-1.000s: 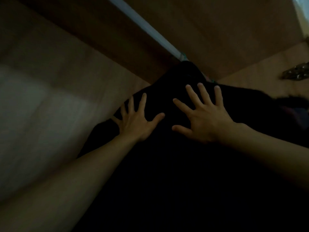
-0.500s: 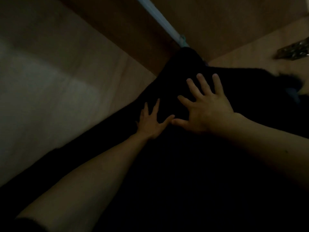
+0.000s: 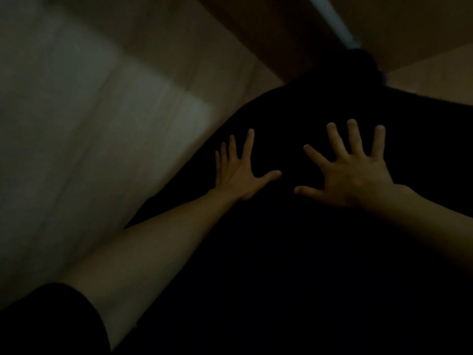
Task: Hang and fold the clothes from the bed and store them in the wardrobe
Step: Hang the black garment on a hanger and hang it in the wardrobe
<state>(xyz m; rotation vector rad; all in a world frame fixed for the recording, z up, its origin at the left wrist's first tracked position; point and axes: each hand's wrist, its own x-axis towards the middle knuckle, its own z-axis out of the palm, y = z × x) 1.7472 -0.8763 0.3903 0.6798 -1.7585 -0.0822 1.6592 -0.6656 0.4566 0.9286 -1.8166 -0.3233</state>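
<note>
— What does the head view show of the clothes?

— One black garment fills the lower right of the picture. It lies inside the wardrobe, against the pale side panel, and its top bunches up just under the end of the light hanging rail. The light is too dim to tell what kind of garment it is, or whether a hanger carries it.

— And the person's hands?

— Both rest flat on the cloth, near each other but apart. The left hand has its fingers straight and spread, with the thumb out toward the other hand. The right hand is spread the same way. Neither grips anything. A dark sleeve covers the upper left arm.

— So how far along is the job?

— This piece looks to be already in the wardrobe, and the flat palms suggest it is being smoothed or pressed into place. That would put it near the end of its own step. The bed is out of view, so what remains to hang or fold cannot be told.
</note>
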